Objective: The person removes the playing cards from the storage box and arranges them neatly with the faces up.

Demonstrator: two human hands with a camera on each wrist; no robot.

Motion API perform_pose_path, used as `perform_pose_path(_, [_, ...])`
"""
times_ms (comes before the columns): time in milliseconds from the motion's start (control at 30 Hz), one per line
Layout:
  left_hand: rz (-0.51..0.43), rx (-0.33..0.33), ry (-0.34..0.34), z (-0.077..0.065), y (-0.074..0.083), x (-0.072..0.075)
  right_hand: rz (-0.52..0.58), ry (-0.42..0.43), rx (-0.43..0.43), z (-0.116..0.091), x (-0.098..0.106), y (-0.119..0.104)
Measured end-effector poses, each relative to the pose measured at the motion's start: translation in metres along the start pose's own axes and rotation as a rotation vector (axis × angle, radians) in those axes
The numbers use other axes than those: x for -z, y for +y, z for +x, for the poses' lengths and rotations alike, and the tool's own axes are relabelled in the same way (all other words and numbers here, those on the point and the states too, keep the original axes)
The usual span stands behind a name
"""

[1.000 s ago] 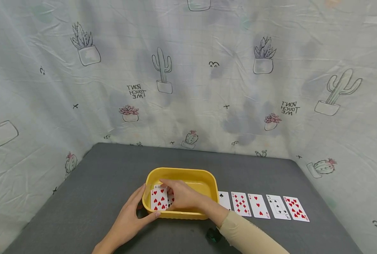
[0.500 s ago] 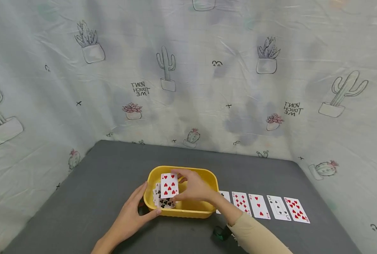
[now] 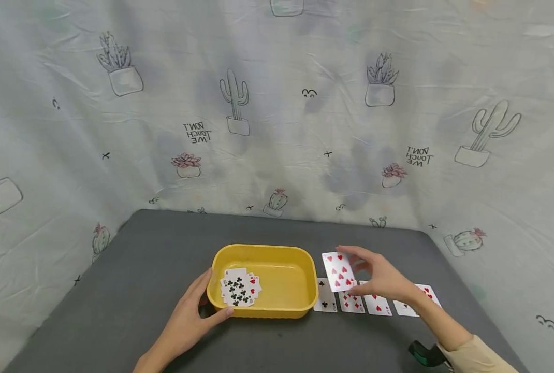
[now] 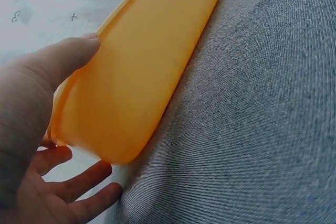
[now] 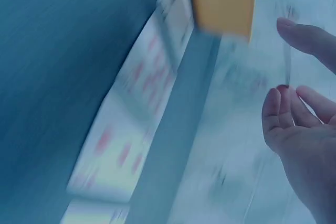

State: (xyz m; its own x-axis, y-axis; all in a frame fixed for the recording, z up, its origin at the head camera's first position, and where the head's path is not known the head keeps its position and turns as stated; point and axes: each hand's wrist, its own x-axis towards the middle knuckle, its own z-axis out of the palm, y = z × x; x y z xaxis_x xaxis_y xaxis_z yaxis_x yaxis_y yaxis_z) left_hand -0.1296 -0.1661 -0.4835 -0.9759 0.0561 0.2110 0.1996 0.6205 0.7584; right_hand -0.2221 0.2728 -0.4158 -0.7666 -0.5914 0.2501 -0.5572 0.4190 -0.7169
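Nearest, the left hand point(image 3: 190, 313) has hold of the yellow tray point(image 3: 267, 313) at its left end. Further off, well apart, the right hand point(image 3: 383, 275) pinches a heart card point(image 3: 338, 272) by its right edge, over the row of cards point(image 3: 378, 306) on the worktop point(image 3: 295, 347).

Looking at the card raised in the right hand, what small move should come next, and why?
Probably carry the held card rightward toward the bare table beyond the row, before lowering it. In the head view it overlaps cards at the row's left end, where the yellow tray leaves little room, and the right hand has it pinched above them.
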Motion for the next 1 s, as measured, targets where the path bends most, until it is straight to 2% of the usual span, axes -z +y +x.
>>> perform_pose_path(233, [-0.012,-0.013,0.009,0.002,-0.001,-0.003,0.015,0.019,-0.055,-0.069,0.074,0.04])
perform_pose_path(333, [-0.007,-0.006,0.014,0.002,-0.001,-0.003,-0.02,0.036,-0.118,-0.094,0.102,0.056])
perform_pose_path(433, [-0.003,0.013,0.006,0.002,0.0,-0.003,-0.025,0.026,-0.191,-0.116,0.121,0.07])
perform_pose_path(567, [0.004,0.023,0.002,0.002,0.0,-0.003,0.031,-0.011,-0.236,-0.141,0.136,0.086])
perform_pose_path(733, [0.014,0.026,0.007,0.003,-0.002,-0.003,0.078,-0.003,-0.296,-0.162,0.145,0.111])
perform_pose_path(867, [0.015,0.027,-0.002,0.004,-0.002,-0.003,0.05,-0.03,-0.353,-0.174,0.15,0.129])
perform_pose_path(1000, [0.014,0.03,-0.006,0.005,-0.003,-0.005,-0.078,-0.039,-0.401,-0.178,0.152,0.141])
